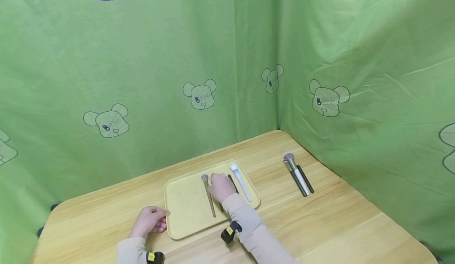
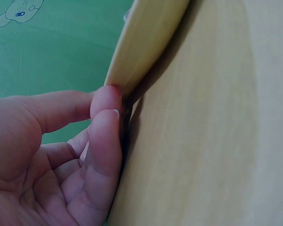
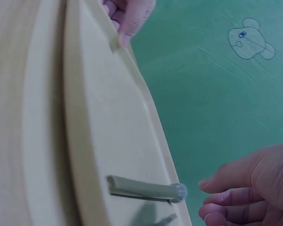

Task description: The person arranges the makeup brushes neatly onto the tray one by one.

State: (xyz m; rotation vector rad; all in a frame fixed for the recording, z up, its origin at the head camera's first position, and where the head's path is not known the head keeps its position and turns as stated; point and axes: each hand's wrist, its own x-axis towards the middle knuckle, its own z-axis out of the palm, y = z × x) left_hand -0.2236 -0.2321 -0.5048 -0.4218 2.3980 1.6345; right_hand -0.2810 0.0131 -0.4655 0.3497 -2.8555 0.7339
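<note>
A pale yellow tray (image 1: 190, 228) lies on the wooden table, its left rim pinched between the thumb and fingers of my left hand (image 1: 151, 219). Over the tray, my right hand (image 1: 222, 187) hovers with relaxed fingers. In the right wrist view its fingertips (image 3: 205, 183) hold nothing and are apart from a makeup brush (image 3: 146, 189) with greyish bristles. That brush's brown handle lies just left of the hand in the head view. A dark-handled brush (image 1: 233, 183) is partly covered by the right hand, and a white brush (image 1: 241, 183) rests farther right on the tray.
Several more makeup brushes (image 1: 298, 175) lie together on the table (image 1: 341, 208) right of the tray. Green curtains (image 1: 149, 110) printed with bear faces enclose the table's back and right side.
</note>
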